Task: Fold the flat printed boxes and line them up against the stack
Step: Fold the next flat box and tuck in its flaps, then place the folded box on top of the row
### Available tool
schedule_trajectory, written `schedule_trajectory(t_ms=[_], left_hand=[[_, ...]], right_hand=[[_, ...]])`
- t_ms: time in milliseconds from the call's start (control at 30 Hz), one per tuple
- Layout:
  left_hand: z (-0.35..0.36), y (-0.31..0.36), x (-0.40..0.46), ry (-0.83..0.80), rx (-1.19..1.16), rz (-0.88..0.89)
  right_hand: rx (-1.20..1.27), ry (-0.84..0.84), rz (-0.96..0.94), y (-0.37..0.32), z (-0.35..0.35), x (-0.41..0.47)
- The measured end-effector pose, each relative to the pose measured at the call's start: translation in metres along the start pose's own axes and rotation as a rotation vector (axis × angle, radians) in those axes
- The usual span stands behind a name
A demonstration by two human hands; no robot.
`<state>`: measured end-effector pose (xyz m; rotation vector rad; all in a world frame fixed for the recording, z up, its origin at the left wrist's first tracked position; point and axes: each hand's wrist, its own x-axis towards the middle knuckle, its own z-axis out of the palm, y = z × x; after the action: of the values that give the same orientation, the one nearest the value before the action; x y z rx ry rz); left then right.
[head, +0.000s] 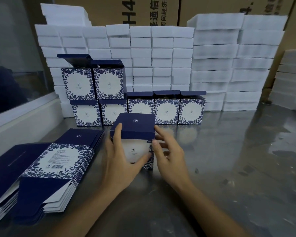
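A folded blue-and-white floral box [135, 134] stands on the steel table in front of me, its navy lid down. My left hand [120, 159] grips it from the left, fingers up its side and thumb across the white front. At the box's right edge my right hand [167, 151] has relaxed fingers touching the corner. Several folded boxes [166, 110] stand in a row against the white foam stack [161, 62], lids open; two more [92, 82] sit on top at the left. A pile of flat printed boxes [46, 168] lies at the left.
The steel table [237, 168] stretches to the right, shiny and reflective. Brown cardboard cartons [143, 9] rise behind the foam. A white ledge with a window pane [15, 65] runs along the left. More white foam blocks [292, 79] sit at the far right.
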<state>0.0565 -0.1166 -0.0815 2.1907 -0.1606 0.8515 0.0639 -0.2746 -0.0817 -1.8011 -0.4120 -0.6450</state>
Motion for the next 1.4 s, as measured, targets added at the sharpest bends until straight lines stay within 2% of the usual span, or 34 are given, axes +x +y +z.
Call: schedule_trajectory(t_ms=[200,367,467,633,1000,1100,1167,1267,1400], left_hand=[[0.014,0.006,0.005,0.089,0.091,-0.119],[0.013,0.004,0.004,0.088,-0.008,-0.100],[0.010,-0.001,0.001,0.028,-0.075,-0.019],[0.010,0.005,-0.005,-0.026,-0.036,0.177],[0.007,-0.007,0.003,-0.287,-0.098,0.260],[0.012,-0.019,0.005,-0.292,-0.161,0.201],[0.009,-0.031,0.010,-0.289,0.003,0.128],[0.004,-0.045,0.022,-0.394,0.463,0.009],[0.006,-0.050,0.025,-0.422,0.468,-0.029]], right_hand=[[-0.008,-0.047,-0.031,0.001,0.003,0.002],[0.044,-0.093,0.031,-0.001,0.005,-0.002],[0.045,-0.082,0.060,0.001,0.004,-0.003],[-0.186,-0.048,0.041,0.000,0.001,0.000],[-0.436,0.144,0.152,0.010,0.026,0.006],[-0.424,0.168,0.147,0.013,0.021,0.011],[-0.370,0.203,0.106,0.011,0.016,0.013],[-0.320,0.280,-0.007,-0.001,0.009,0.027],[-0.288,0.365,-0.092,-0.026,0.011,0.075]])
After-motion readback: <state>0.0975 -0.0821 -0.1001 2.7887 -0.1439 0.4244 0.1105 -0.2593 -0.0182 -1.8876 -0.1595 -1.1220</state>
